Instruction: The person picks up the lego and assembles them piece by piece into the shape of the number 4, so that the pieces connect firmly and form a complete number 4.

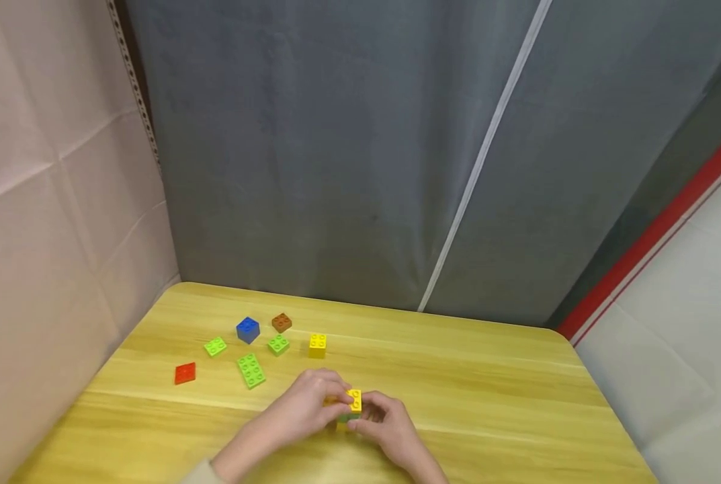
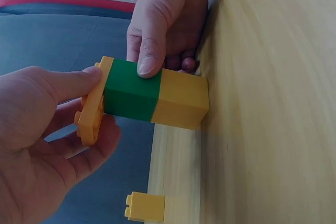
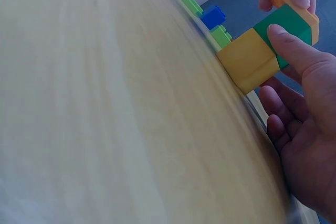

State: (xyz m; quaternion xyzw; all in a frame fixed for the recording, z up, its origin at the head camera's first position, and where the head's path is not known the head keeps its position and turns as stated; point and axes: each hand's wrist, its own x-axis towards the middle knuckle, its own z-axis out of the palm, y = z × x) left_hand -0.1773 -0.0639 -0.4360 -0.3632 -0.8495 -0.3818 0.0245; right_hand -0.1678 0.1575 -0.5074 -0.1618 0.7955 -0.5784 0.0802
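Observation:
A stack of building bricks stands on the table between both hands. At its bottom is a yellow brick [image 2: 181,100], and a green brick [image 2: 128,100] sits on that. A thin yellow-orange plate brick [image 2: 95,100] lies across the top, overhanging one side; whether it is pressed fully down I cannot tell. My left hand [image 1: 308,407] pinches this plate between thumb and fingers. My right hand [image 1: 393,429] grips the green brick, its thumb flat on the near face. The right fingers behind the stack are partly hidden.
Beyond the hands stands another yellow brick [image 1: 317,345]. To the left lie a blue brick [image 1: 248,330], a brown brick [image 1: 281,323], a red plate [image 1: 185,373], and light-green pieces, the longest [image 1: 251,371] nearest the left hand. A grey curtain [image 1: 312,148] hangs behind the table.

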